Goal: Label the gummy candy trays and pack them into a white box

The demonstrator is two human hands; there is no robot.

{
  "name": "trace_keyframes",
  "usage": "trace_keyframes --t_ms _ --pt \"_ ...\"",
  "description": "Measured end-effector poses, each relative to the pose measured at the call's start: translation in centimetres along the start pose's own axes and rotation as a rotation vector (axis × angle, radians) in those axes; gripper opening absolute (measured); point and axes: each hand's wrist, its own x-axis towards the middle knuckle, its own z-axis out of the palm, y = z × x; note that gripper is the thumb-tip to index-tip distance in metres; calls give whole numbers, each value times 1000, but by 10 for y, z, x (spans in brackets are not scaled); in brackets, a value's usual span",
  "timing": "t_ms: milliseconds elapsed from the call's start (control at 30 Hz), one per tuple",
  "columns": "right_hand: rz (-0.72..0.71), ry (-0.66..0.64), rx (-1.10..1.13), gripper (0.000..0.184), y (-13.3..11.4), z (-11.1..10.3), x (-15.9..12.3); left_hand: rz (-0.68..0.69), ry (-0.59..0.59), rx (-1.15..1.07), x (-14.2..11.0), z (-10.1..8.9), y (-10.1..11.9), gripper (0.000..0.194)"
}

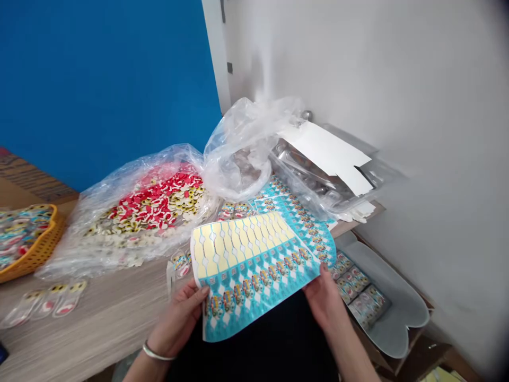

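A sticker sheet (254, 265) is stretched between both hands above the front edge of the table. One band of it is bare yellowish backing, and the other carries blue printed labels with small coloured figures. My left hand (186, 305) pinches its left edge, thumb on top. At the right corner, my right hand (323, 297) grips it between thumb and fingers. More blue printed sheets (314, 228) lie on the table behind it. Close to my left hand is a small clear pack (181, 265) with coloured pieces, partly hidden by the sheet.
A large plastic bag (159, 207) of red, white and yellow pieces lies at the back left. An orange basket (34, 257) holds packs, with several clear packs (53, 303) before it. Crumpled plastic (242, 154) and white card (326, 148) fill the back. A lined box (393, 307) stands lower right.
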Motion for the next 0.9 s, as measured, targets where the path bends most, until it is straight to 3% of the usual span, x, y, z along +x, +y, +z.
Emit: trace_keyframes --t_ms 133,267,433,500,567,633,767,900 --pt "132 -157 -124 56 -38 -9 37 -30 -33 55 -4 -34 20 31" --pt "148 -263 -332 38 -46 1 48 -46 -17 74 -6 -50 17 36" --pt "72 -318 -462 34 -39 10 41 158 231 111 -7 -48 14 75" --pt "29 -303 -445 44 -34 11 34 250 299 132 -8 -46 14 95" --pt "-18 -335 -436 72 -29 10 25 304 323 118 -8 -49 12 105" --pt "-76 -385 -488 83 -23 7 14 313 322 98 -8 -56 9 97" --pt "-167 -381 -670 48 -21 -1 0 263 319 187 -8 -78 0 50" --pt "-172 -374 -701 44 -28 0 0 254 273 380 -10 -90 5 39"
